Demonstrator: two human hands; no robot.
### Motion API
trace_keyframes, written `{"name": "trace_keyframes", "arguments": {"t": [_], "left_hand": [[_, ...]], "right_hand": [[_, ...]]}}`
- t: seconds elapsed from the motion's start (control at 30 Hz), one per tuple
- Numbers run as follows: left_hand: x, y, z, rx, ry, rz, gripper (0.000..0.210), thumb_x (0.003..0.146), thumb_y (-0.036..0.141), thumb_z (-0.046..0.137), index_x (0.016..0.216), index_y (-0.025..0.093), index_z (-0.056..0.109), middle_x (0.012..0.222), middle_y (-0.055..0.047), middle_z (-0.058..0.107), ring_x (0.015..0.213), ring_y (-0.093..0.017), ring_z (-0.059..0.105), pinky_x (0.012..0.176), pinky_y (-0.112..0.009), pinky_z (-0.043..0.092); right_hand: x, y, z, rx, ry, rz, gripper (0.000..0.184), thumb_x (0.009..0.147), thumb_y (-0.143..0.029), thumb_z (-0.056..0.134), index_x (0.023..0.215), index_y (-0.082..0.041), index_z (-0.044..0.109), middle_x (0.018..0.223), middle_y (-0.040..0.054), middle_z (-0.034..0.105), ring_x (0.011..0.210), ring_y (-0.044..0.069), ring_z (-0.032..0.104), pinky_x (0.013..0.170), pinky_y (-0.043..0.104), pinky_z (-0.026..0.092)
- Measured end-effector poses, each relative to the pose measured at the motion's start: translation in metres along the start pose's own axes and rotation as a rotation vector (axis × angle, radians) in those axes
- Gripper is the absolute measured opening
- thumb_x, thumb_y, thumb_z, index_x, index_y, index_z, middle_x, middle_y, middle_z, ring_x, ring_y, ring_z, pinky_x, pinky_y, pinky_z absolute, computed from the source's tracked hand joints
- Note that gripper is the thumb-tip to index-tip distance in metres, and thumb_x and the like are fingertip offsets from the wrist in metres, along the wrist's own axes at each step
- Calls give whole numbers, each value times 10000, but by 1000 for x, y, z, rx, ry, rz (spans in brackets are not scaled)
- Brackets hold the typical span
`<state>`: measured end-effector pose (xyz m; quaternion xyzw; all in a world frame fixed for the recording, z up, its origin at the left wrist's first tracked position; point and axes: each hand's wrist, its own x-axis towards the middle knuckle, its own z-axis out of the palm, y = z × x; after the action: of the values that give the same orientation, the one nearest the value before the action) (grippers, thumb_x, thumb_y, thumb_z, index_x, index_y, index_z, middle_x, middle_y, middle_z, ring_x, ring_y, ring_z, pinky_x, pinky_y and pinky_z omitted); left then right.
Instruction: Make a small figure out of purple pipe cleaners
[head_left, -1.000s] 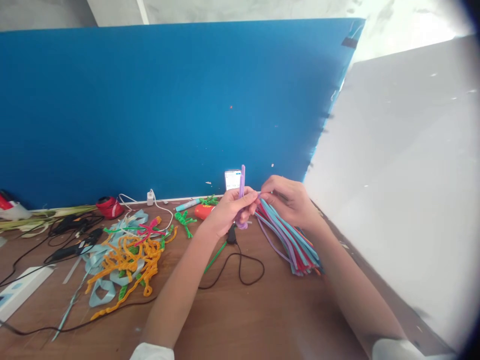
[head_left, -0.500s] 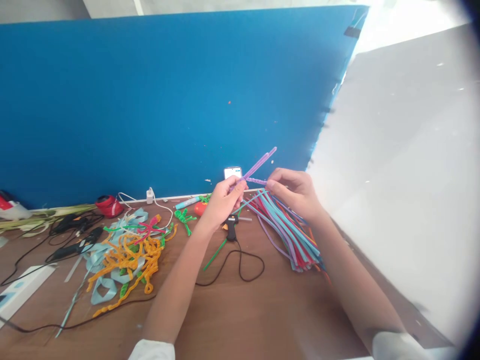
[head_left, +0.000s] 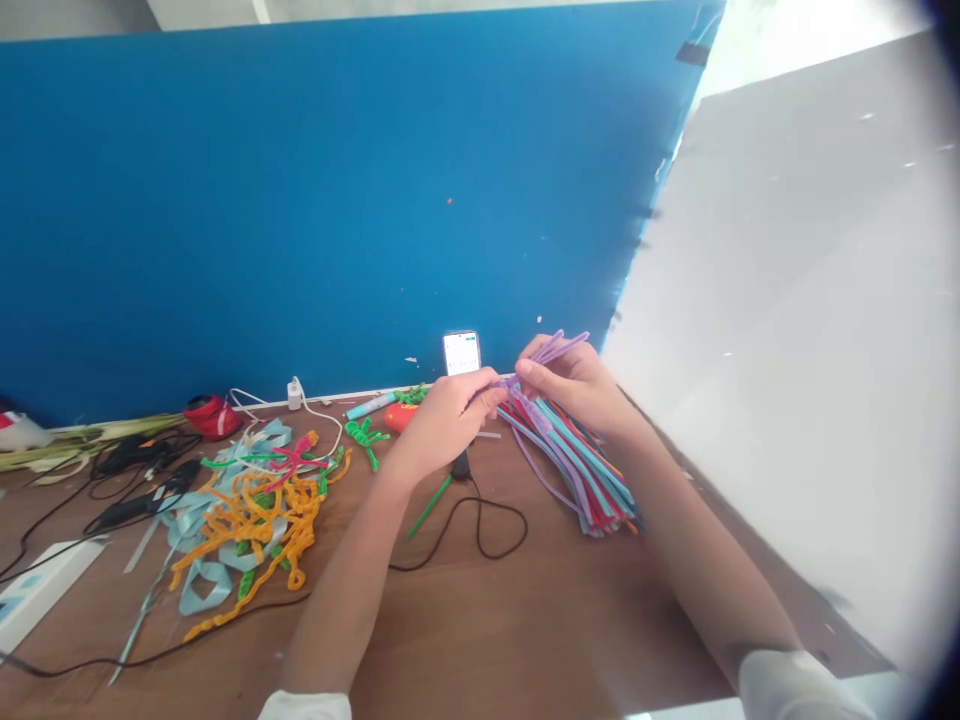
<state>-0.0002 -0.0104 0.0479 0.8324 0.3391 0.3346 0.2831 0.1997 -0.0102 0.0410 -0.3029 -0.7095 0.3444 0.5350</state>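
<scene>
A blue partition (head_left: 322, 200) backs the brown table (head_left: 480, 640), a pale panel (head_left: 787, 300) angling off right

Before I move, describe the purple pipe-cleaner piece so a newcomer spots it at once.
Start at the big blue partition, then go down to the pipe-cleaner bundle on the brown table. Over that bundle's far end, the left hand and right hand hold the purple pipe-cleaner piece. Unlike the purple lying in that bundle, it is held up, two ends jutting upward.

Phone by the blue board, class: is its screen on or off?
On: the phone's screen is bright white, with a small blue patch near its top.
</scene>
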Motion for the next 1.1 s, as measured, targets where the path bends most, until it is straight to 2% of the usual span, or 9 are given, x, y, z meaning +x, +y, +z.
{"name": "trace_keyframes", "arguments": {"t": [0.17,0.37,0.57,0.7,0.9,1.0,1.1], "left_hand": [[1,-1,0,29,-42,160,220,977,288,495,826,184,618,841,-18,626,777,-149,524,720,-256,371],[1,1,-1,-14,-113,206,201,978,246,487,844,192,627,850,-14,615,777,-143,516,721,-254,377],[-2,3,-1,-233,-140,14,315,1004,442,440,872,183,562,671,29,461,605,-103,406,565,-238,310],[1,-4,4,-435,-118,-34,317,984,493,480,924,188,540,631,56,356,546,-83,296,507,-233,232],[6,-10,8,-641,-116,-69,310,951,485,556,914,177,562,587,77,291,489,-60,233,457,-209,170],[5,-9,7,-756,-131,-125,308,936,460,577,869,159,578,555,90,243,454,-49,198,434,-197,160],[5,-10,5,-828,-166,-209,293,915,424,603,820,148,581,540,91,249,434,-39,207,423,-187,162]], "right_hand": [[0,5,4,154,2,82,307,838,-461,749,768,-179,650,637,-21,605,541,97,527,510,233,437],[0,8,8,238,-33,107,325,819,-470,766,729,-179,654,607,-30,596,523,93,501,499,229,406],[0,7,7,211,67,49,387,896,-477,681,658,-179,614,538,-31,538,502,96,452,513,248,364],[1,2,8,143,113,11,429,906,-457,672,595,-181,568,559,-25,529,531,100,467,561,260,389],[-1,-3,0,-41,71,-107,253,898,-409,693,783,-187,662,667,-18,605,568,103,514,537,255,382],[-4,-5,-5,-182,7,-194,164,889,-353,714,862,-192,696,759,5,656,641,120,551,573,266,400],[-6,-9,-8,-328,-2,-241,119,882,-313,727,890,-195,715,783,11,662,681,127,557,601,273,402]]}}
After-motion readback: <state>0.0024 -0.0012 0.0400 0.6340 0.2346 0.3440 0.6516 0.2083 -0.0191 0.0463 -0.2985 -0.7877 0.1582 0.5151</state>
